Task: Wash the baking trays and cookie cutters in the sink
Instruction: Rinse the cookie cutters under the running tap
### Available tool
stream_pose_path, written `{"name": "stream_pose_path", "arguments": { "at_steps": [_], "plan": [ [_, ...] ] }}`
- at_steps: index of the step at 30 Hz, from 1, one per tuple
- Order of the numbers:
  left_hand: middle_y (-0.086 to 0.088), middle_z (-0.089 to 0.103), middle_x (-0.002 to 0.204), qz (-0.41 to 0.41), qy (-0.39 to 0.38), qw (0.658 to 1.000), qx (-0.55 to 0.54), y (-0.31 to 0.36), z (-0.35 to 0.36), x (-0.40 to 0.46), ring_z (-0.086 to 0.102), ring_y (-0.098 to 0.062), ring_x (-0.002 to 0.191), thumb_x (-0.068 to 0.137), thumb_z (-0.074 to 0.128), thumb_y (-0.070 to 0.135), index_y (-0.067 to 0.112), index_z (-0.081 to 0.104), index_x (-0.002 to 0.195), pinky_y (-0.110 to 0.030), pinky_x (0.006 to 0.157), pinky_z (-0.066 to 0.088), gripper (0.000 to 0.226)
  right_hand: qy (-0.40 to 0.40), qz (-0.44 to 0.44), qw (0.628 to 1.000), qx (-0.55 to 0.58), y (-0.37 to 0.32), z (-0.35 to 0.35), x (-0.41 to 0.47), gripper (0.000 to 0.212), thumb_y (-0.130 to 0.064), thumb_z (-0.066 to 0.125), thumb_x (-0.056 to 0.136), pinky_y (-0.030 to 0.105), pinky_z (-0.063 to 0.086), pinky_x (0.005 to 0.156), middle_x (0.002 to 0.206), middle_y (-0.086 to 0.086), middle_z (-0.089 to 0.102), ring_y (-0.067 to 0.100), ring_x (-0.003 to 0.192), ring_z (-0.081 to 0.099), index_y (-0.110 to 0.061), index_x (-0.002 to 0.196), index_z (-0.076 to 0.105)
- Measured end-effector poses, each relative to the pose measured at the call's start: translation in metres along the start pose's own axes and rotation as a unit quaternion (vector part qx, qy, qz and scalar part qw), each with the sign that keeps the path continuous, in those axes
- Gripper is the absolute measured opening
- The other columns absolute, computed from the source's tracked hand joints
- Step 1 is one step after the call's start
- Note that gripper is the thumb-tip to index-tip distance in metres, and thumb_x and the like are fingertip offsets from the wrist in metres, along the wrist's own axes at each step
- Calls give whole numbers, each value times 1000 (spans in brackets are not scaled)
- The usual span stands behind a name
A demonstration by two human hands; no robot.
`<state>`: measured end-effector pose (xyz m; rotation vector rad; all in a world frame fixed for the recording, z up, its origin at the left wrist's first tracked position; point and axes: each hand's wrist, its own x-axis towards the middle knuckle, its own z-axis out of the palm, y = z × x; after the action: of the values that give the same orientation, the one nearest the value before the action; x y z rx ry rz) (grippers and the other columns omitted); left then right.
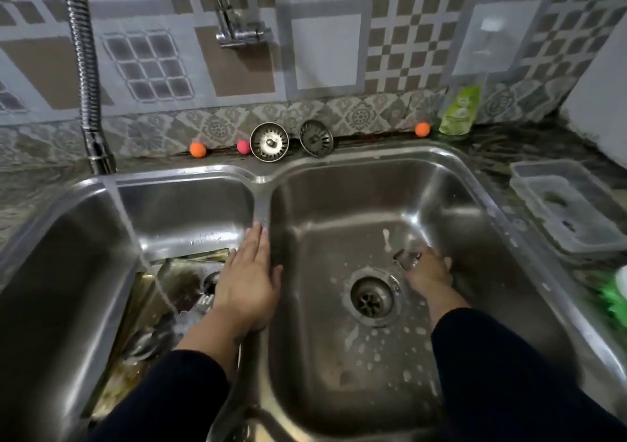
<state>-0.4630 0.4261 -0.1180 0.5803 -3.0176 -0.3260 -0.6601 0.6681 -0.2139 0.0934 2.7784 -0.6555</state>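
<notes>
Between the two sink basins, your left hand (249,285) lies flat, fingers straight, on the steel divider (262,204). Just left of it, baking trays (163,292) lie under running water (135,241). Your right hand (428,270) pinches a small metal cookie cutter (406,259) low in the right basin (339,356), just right of the drain (371,297).

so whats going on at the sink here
A person is washing up at a double sink. The left hand lies flat with straight fingers on the divider between the basins. The right hand is low in the right basin, holding a small metal piece, likely a cookie cutter. Water runs into the left basin, where a baking tray lies. Two strainers lean against the wall behind.
</notes>
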Motion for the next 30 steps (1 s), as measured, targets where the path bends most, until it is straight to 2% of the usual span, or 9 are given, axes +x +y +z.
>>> {"name": "stream_pose_path", "arguments": {
  "at_steps": [8, 10, 12, 16, 20, 22, 25, 27, 30],
  "plan": [
    [-6, -16, 160, -5, -48, 998, 36, 4, -7, 3, -11, -18, 149, 102, 27, 40, 8, -7, 153, -29, 120, -3, 69, -18, -12, 1000, -12, -6, -20, -24, 62, -28, 72, 78, 41, 45, 93, 134, 2, 45, 27, 121, 35, -23, 133, 44],
    [-8, -18, 160, -1, -76, 995, 62, 5, -12, 4, -11, -20, 149, 102, 24, 42, 7, -9, 152, -30, 120, -4, 70, -28, -37, 999, 12, -16, -26, -42, 65, -26, 75, 78, 39, 42, 99, 138, 3, 46, 28, 125, 39, -22, 136, 44],
    [-9, -17, 160, 13, -96, 992, 78, 3, -18, 3, -10, -20, 149, 101, 26, 43, 7, -9, 152, -31, 120, -2, 72, -46, -64, 997, 27, -32, -35, -64, 63, -23, 75, 80, 32, 44, 97, 140, 3, 48, 25, 123, 48, -23, 136, 47],
    [-2, 1, 163, 58, -104, 992, 51, -14, -36, -3, 7, -16, 149, 101, 27, 44, 13, 7, 155, -33, 121, 9, 65, -107, -157, 982, -8, -85, -55, -112, 56, -23, 71, 84, 27, 40, 99, 138, 0, 52, 19, 123, 51, -21, 136, 49],
    [-2, 24, 158, 35, -106, 994, -16, -56, -52, -18, 25, -20, 145, 101, 35, 34, 18, 27, 151, -38, 118, 22, 53, -106, -251, 962, -15, -160, -60, -159, 49, -26, 70, 84, 20, 41, 81, 124, 1, 61, 19, 111, 59, -19, 130, 54],
    [-2, 35, 153, 0, -132, 991, -24, -85, -52, -27, 37, -23, 138, 100, 41, 30, 22, 39, 145, -39, 114, 31, 46, -90, -308, 946, -45, -195, -51, -184, 47, -28, 68, 85, 22, 41, 85, 120, 2, 63, 20, 109, 59, -21, 129, 55],
    [-6, 60, 129, -56, -153, 985, -59, -130, -43, -41, 59, -26, 111, 95, 43, 23, 30, 61, 115, -40, 98, 47, 28, -107, -377, 919, -43, -230, -18, -219, 44, -25, 65, 86, 24, 43, 88, 118, 3, 64, 19, 105, 60, -22, 128, 56],
    [-7, 60, 129, -86, -177, 978, -73, -155, -29, -50, 58, -28, 113, 93, 46, 22, 28, 61, 120, -42, 100, 46, 32, -148, -396, 905, -50, -242, 17, -238, 40, -21, 63, 87, 28, 47, 89, 119, 3, 62, 19, 104, 59, -23, 127, 57],
    [-8, 48, 144, -96, -209, 970, -82, -176, -14, -69, 47, -28, 130, 91, 52, 20, 26, 43, 143, -39, 110, 37, 52, -162, -391, 898, -120, -247, 72, -252, 48, -14, 59, 88, 40, 43, 102, 137, 6, 48, 27, 124, 48, -26, 133, 51]
  ]
}}
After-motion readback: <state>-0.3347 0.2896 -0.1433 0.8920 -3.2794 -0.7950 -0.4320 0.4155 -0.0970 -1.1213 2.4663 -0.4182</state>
